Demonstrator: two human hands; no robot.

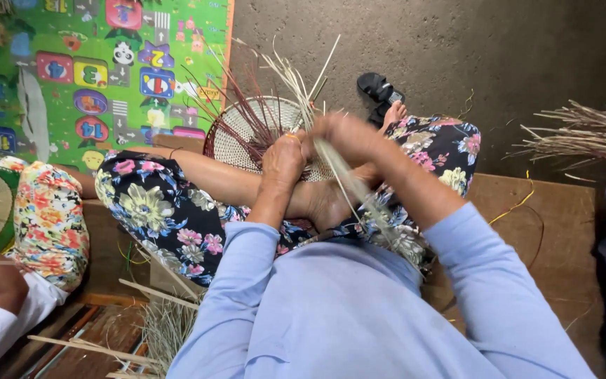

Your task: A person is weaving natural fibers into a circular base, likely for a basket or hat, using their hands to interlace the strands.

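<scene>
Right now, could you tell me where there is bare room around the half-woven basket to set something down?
Bare wood platform lies right of the floral-trousered knee, with only a few stray strands. Bare concrete floor lies beyond the black sandal. It is crowded at the woven basket, where the left hand and right hand grip pale straw strips.

You work dry, matt straw strips into a rough woven basket; your floor is coarse concrete.
</scene>
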